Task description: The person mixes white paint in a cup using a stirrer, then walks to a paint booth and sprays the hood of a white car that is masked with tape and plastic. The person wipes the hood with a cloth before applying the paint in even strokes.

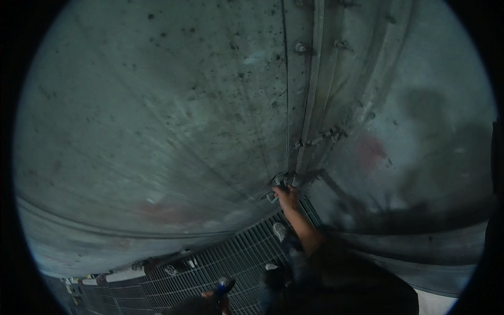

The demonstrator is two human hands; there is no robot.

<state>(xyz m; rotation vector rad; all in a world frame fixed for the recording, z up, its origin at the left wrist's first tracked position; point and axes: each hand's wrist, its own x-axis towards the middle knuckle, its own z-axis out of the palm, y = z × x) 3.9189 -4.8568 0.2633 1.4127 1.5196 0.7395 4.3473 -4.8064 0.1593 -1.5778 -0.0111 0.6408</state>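
Observation:
My right hand [286, 196] is closed at the foot of a vertical seam between two large grey metal panels. Its fingers seem wrapped round a dark fitting there, whose kind I cannot make out. Beside the fingers a small pale bent metal handle [272, 198] sticks out. At the bottom, my left hand [222, 303] grips a dark object with a blue band and a rounded top [226, 284], too dim to name. It is held over the grated floor, away from the panels.
The left panel [173, 105] and right panel [446, 157] curve in the picture. Bolts [300, 48] and a rod-like latch [325, 136] line the seam. Below lies a slatted metal grating [236, 257] with my shoe [280, 231] on it. Shadows fall on the right panel.

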